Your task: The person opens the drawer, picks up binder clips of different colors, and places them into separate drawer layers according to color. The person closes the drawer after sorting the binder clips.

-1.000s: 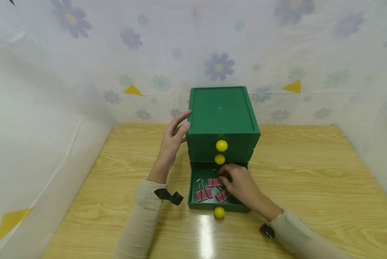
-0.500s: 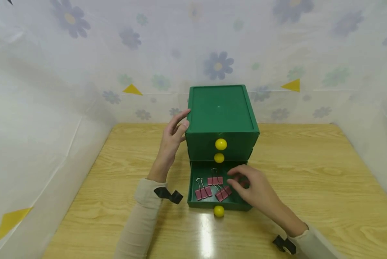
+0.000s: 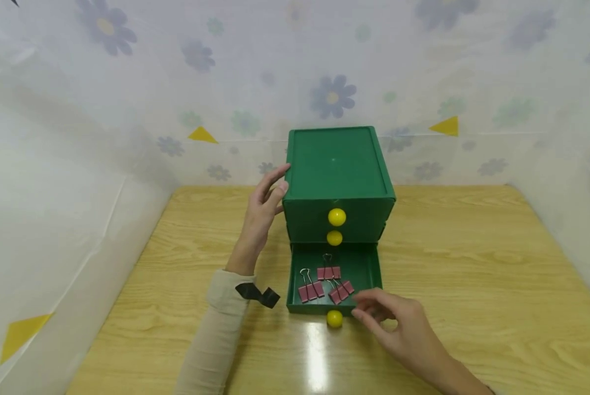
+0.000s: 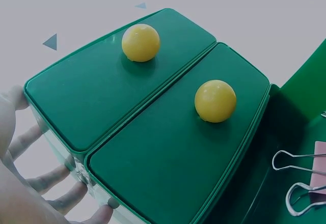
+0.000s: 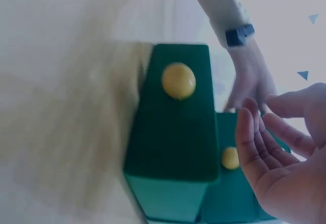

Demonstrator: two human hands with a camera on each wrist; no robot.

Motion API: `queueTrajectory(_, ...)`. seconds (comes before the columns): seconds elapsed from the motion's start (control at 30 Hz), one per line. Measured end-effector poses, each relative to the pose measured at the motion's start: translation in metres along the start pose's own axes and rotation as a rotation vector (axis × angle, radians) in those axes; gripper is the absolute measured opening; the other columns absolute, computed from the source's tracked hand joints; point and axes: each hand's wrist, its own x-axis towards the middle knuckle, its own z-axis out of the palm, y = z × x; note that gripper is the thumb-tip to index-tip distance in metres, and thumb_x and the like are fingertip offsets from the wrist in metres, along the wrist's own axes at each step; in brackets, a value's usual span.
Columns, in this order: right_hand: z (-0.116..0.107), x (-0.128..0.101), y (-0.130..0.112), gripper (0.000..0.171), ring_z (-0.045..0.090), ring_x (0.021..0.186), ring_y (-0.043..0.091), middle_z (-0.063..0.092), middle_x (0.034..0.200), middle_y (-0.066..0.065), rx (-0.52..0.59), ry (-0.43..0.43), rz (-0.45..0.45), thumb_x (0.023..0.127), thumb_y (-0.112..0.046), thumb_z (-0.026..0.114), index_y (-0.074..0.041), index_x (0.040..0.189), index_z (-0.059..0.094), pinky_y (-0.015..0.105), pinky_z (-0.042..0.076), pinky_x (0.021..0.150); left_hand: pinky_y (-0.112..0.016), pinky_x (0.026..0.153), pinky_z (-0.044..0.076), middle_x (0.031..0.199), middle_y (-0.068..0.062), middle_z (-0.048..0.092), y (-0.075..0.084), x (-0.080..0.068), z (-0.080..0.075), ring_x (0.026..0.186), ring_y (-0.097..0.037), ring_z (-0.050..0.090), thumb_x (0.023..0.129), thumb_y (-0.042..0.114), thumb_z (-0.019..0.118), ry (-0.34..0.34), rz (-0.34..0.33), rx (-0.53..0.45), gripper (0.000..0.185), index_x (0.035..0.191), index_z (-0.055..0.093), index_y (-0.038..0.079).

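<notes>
A green desktop drawer unit (image 3: 336,164) stands on the table, its bottom drawer (image 3: 366,269) pulled out. Three pink binder clips (image 3: 328,273) with wire handles lie in that drawer. My left hand (image 3: 260,214) rests against the unit's left side, fingers extended along the wall, as the left wrist view also shows. Near the open drawer's front right corner hovers my right hand (image 3: 403,329), fingers loosely bent, with nothing between thumb and fingertips. Yellow ball knobs (image 3: 336,217) mark the drawer fronts; the lowest knob (image 3: 334,319) is just left of my right fingertips.
The wooden table (image 3: 472,263) extends to both sides of the unit. Behind it hangs a flower-patterned white sheet (image 3: 255,66) with yellow triangles (image 3: 445,127) on it. A black strap (image 3: 257,295) hangs at my left cuff.
My right hand has pulled back out of the open drawer, toward the front right. The left hand stays at the unit's side, and the binder clips lie in the drawer.
</notes>
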Motion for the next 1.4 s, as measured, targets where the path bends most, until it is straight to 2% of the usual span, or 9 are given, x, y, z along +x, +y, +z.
queueTrajectory(0.33, 0.024, -0.011, 0.01, 0.022, 0.069, 0.077, 0.007, 0.076, 0.1, 0.002, 0.061, -0.191, 0.064, 0.091, -0.002, 0.076, -0.011, 0.11, 0.072, 0.024, 0.058, 0.067, -0.064, 0.103, 0.043, 0.155, 0.007, 0.045, -0.001, 0.002, -0.001, 0.137, -0.021, 0.048, 0.107, 0.029, 0.054, -0.006, 0.001, -0.004, 0.044, 0.151, 0.054, 0.026)
queueTrajectory(0.53, 0.029, -0.01, 0.018, 0.031, 0.068, 0.08, 0.004, 0.075, 0.101, -0.001, 0.047, -0.265, 0.134, 0.093, -0.007, 0.075, -0.014, 0.123, 0.069, 0.023, 0.058, 0.069, -0.064, 0.103, 0.043, 0.155, 0.007, 0.045, -0.001, 0.002, -0.001, 0.137, -0.021, 0.048, 0.107, 0.026, 0.053, -0.001, -0.006, 0.003, 0.043, 0.151, 0.054, 0.025)
queueTrajectory(0.73, 0.031, -0.005, 0.024, 0.035, 0.071, 0.089, 0.005, 0.073, 0.118, 0.003, 0.077, -0.315, 0.181, 0.096, -0.013, 0.074, -0.018, 0.13, 0.067, 0.021, 0.057, 0.076, -0.064, 0.102, 0.043, 0.154, 0.007, 0.046, -0.001, 0.002, -0.001, 0.137, -0.021, 0.048, 0.107, 0.025, 0.053, -0.002, 0.002, 0.001, 0.043, 0.151, 0.054, 0.027)
queueTrajectory(0.83, 0.032, -0.002, 0.025, 0.031, 0.071, 0.094, 0.007, 0.072, 0.122, 0.004, 0.1, -0.311, 0.188, 0.097, -0.015, 0.073, -0.019, 0.127, 0.069, 0.02, 0.056, 0.079, -0.064, 0.102, 0.043, 0.154, 0.007, 0.046, -0.001, 0.002, -0.001, 0.137, -0.021, 0.049, 0.107, 0.023, 0.052, 0.003, 0.003, 0.0, 0.044, 0.15, 0.054, 0.026)
queueTrajectory(1.03, 0.035, 0.001, 0.029, 0.023, 0.073, 0.096, 0.01, 0.074, 0.117, 0.002, 0.137, -0.259, 0.173, 0.097, -0.013, 0.073, -0.016, 0.12, 0.073, 0.02, 0.057, 0.08, -0.064, 0.103, 0.043, 0.154, 0.007, 0.046, -0.002, 0.002, 0.0, 0.137, -0.021, 0.049, 0.107, 0.029, 0.054, 0.008, -0.012, 0.008, 0.043, 0.15, 0.055, 0.027)
queueTrajectory(1.4, 0.032, 0.018, 0.043, 0.022, 0.074, 0.098, 0.014, 0.075, 0.113, 0.003, 0.178, -0.157, 0.186, 0.094, -0.008, 0.075, -0.013, 0.116, 0.076, 0.024, 0.058, 0.078, -0.062, 0.103, 0.044, 0.155, 0.008, 0.045, -0.002, 0.0, -0.001, 0.138, -0.02, 0.048, 0.107, 0.032, 0.055, 0.008, -0.014, 0.006, 0.044, 0.15, 0.055, 0.028)
